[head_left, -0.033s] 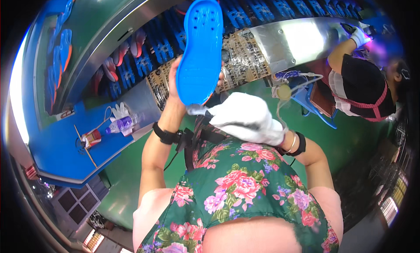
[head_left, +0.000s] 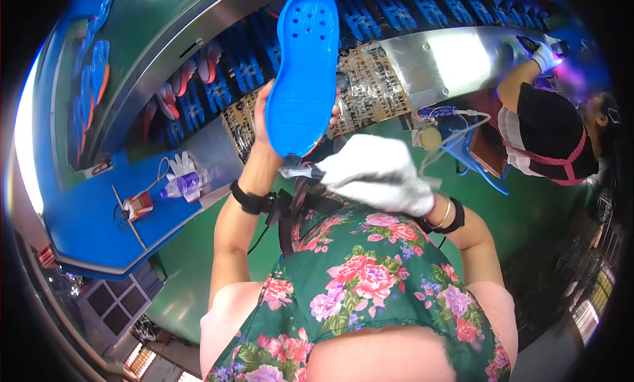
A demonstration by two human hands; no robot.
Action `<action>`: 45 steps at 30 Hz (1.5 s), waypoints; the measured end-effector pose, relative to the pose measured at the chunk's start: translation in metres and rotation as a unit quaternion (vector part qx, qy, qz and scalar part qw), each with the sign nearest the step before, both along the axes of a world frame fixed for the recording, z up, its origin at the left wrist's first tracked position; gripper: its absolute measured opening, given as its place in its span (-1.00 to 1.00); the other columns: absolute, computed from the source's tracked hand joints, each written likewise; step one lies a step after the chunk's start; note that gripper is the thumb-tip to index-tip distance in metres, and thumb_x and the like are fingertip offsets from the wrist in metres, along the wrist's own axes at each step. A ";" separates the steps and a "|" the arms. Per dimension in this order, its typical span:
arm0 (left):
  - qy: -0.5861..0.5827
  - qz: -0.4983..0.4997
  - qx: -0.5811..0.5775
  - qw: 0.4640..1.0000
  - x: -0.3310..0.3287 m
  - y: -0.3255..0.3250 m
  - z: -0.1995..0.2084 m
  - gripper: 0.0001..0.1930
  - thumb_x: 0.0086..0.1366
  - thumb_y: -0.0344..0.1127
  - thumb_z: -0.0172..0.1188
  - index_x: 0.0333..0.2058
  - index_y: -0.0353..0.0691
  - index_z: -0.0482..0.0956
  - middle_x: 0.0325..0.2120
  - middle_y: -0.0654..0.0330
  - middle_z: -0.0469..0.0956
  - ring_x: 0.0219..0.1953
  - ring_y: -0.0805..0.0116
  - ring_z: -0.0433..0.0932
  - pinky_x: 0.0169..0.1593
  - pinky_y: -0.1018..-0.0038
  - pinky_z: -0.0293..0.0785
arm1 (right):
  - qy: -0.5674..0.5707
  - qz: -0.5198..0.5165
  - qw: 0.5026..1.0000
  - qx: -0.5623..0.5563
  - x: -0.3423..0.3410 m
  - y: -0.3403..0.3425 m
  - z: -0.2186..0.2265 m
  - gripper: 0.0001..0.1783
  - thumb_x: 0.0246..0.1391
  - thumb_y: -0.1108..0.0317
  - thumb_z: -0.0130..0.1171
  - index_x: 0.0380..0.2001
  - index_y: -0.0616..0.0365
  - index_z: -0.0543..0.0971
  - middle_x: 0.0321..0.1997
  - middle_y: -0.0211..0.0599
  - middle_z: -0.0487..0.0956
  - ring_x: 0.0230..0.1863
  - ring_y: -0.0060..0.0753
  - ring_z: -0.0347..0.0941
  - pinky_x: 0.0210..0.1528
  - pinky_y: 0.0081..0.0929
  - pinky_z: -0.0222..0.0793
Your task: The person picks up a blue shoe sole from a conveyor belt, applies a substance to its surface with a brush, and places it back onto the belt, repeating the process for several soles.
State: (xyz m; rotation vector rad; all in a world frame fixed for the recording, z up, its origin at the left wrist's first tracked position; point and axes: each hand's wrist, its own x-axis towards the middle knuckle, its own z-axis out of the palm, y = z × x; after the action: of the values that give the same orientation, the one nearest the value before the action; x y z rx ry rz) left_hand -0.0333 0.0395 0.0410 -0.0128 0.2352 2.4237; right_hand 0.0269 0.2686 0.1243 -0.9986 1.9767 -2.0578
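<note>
A bright blue shoe sole is held up in front of me, its hollow side with several small holes at the top facing me. My bare left hand is wrapped round its lower part, with fingertips showing at the right edge; the palm is hidden behind the sole. In a white glove, my right hand is closed on a small brush-like tool with a dark handle and a pale, flat tip. That tip is just below the sole's heel end, apart from it.
Beyond the sole runs a conveyor with several blue soles and shoe parts on racks. Tape-covered cardboard lines its edge. A blue side table at left carries a bottle, a glove and a small pot. A co-worker sits at right.
The sole has risen slightly. My right hand and the tool have shifted a little, and the tool's tip has come away from the sole's heel end.
</note>
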 end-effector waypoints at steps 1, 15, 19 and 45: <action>0.038 0.006 0.011 0.999 -0.009 0.000 0.007 -0.04 0.32 0.32 -0.06 0.42 -0.40 0.12 0.25 -0.30 0.35 0.13 -0.23 0.52 0.12 -0.05 0.57 | -0.032 -0.002 0.998 -0.048 -0.009 -0.003 -0.009 -0.84 -0.03 0.53 0.45 -0.32 0.17 0.75 -0.21 -0.23 0.75 -0.21 -0.33 0.68 -0.11 -0.37 0.59; 0.068 0.049 -0.133 0.988 -0.018 -0.013 0.021 0.02 0.14 0.29 0.18 0.37 -0.42 0.19 0.16 -0.24 0.40 -0.03 -0.19 0.54 -0.33 0.14 0.77 | 0.038 -0.053 0.998 0.020 -0.023 -0.010 -0.021 -0.85 -0.01 0.50 0.45 -0.32 0.10 0.76 -0.21 -0.32 0.76 -0.20 -0.36 0.69 -0.11 -0.40 0.58; 0.094 0.065 -0.119 0.986 -0.013 -0.021 0.023 -0.03 0.17 0.24 0.14 0.36 -0.43 0.21 0.16 -0.33 0.42 -0.03 -0.18 0.60 -0.34 0.13 0.76 | -0.227 0.050 0.970 -0.075 -0.014 0.001 -0.023 -0.86 -0.08 0.61 0.44 -0.36 0.30 0.75 -0.24 -0.06 0.74 -0.20 -0.23 0.69 -0.12 -0.32 0.60; 0.012 0.512 -0.055 0.857 -0.086 -0.202 0.114 -0.15 0.45 0.06 0.08 0.44 -0.43 -0.03 0.42 -0.29 0.00 0.44 -0.27 0.12 0.45 -0.03 0.24 | -0.413 -0.181 0.883 -0.128 -0.030 0.010 -0.096 -0.77 0.03 0.62 0.32 -0.18 0.35 0.72 -0.20 -0.13 0.75 -0.38 -0.52 0.57 -0.31 -0.61 0.46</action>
State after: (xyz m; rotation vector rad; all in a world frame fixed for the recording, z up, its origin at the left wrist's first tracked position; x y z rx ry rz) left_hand -0.1193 -0.1624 0.1548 -0.2069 0.4661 3.4731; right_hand -0.0033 0.2788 0.0287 0.2875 1.5013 -2.3777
